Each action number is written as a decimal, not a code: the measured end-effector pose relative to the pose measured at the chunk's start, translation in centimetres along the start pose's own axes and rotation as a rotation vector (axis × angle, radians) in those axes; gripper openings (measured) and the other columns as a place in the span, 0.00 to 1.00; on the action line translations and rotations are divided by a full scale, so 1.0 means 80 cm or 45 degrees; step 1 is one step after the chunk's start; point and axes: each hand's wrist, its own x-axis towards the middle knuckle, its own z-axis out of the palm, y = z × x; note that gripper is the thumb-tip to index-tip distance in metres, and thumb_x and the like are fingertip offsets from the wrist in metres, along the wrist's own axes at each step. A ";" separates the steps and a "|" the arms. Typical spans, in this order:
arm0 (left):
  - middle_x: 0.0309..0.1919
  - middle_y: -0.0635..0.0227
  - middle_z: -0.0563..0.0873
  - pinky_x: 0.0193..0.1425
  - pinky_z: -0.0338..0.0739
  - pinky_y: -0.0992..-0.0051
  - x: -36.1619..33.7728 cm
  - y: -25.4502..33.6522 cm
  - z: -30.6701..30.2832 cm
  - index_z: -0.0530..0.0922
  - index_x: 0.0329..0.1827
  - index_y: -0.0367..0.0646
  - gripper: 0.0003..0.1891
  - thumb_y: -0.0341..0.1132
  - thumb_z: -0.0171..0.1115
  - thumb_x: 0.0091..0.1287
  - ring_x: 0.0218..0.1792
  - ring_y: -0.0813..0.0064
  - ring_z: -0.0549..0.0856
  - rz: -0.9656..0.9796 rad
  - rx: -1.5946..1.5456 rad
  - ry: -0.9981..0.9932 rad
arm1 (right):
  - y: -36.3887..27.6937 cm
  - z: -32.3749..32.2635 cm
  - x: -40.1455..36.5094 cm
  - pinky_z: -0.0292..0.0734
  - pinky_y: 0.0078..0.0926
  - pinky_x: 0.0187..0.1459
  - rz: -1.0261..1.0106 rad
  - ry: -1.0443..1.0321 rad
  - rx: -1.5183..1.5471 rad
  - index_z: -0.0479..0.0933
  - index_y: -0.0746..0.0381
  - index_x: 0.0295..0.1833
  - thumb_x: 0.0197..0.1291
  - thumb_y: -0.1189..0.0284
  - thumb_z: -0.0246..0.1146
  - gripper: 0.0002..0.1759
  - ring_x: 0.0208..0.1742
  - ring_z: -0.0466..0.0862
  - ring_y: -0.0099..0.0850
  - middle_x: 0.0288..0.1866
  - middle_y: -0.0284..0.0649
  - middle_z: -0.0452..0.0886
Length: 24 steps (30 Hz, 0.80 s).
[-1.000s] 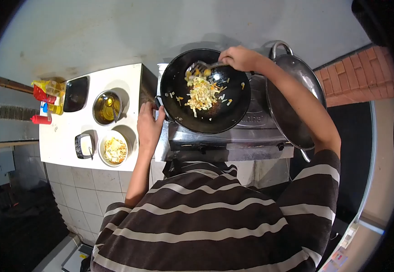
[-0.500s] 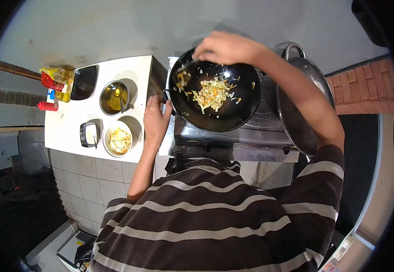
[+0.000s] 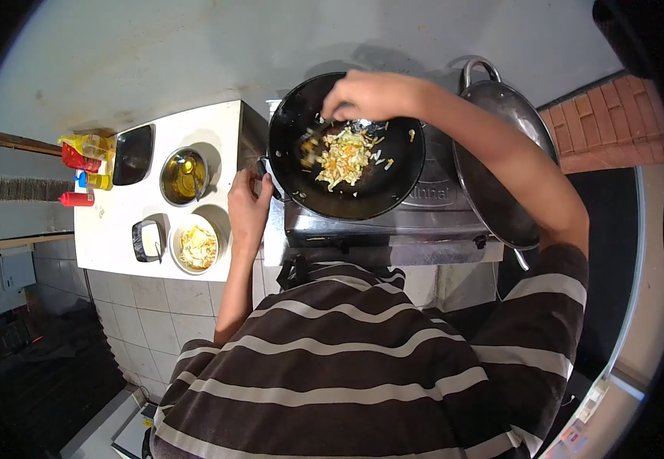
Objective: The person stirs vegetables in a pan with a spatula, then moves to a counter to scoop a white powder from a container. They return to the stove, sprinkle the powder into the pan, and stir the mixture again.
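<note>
A black wok (image 3: pixel 381 187) sits on the stove, tilted a little in this view. Chopped vegetables (image 3: pixel 345 157), pale with orange bits, are heaped in its middle, and loose pieces are scattered around them. My left hand (image 3: pixel 248 203) is closed at the wok's left side, fingers and thumb around its dark handle (image 3: pixel 263 167). Over the far part of the wok, my right hand (image 3: pixel 366 96) grips a spatula, mostly hidden and smeared by motion. Blurred vegetable pieces (image 3: pixel 310 149) show at its working end, left of the heap.
Left of the stove, a white table (image 3: pixel 110 222) bears a metal pot of yellow oil (image 3: pixel 183 177), a bowl of shredded food (image 3: pixel 196 245), a small black dish (image 3: pixel 148 241), a black tray (image 3: pixel 133 155) and a red bottle (image 3: pixel 77 200). A large lidded pan (image 3: pixel 492 176) stands right, under my forearm.
The view has shifted, with wok and stove now a little farther left. My right hand has moved slightly over the wok with the spatula, stirring vegetables. My left hand stays at the handle.
</note>
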 end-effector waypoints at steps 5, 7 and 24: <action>0.22 0.61 0.77 0.30 0.68 0.68 0.003 -0.013 0.006 0.81 0.41 0.30 0.15 0.37 0.69 0.70 0.23 0.73 0.71 0.125 -0.008 0.077 | -0.001 -0.024 -0.082 0.76 0.42 0.64 0.202 0.190 -0.231 0.85 0.57 0.59 0.74 0.65 0.61 0.15 0.60 0.84 0.46 0.55 0.44 0.88; 0.30 0.53 0.80 0.36 0.72 0.60 0.004 -0.005 0.003 0.79 0.37 0.32 0.15 0.38 0.68 0.70 0.28 0.57 0.77 0.069 -0.052 0.020 | 0.037 -0.046 -0.091 0.80 0.44 0.57 0.205 0.152 -0.217 0.85 0.63 0.54 0.74 0.69 0.56 0.15 0.54 0.88 0.52 0.51 0.49 0.90; 0.29 0.53 0.81 0.34 0.71 0.64 0.005 -0.015 0.002 0.79 0.41 0.31 0.14 0.37 0.68 0.70 0.26 0.62 0.76 0.206 -0.034 0.054 | -0.070 0.124 -0.141 0.73 0.42 0.27 0.529 0.602 0.476 0.71 0.56 0.66 0.71 0.72 0.63 0.20 0.25 0.83 0.40 0.28 0.49 0.82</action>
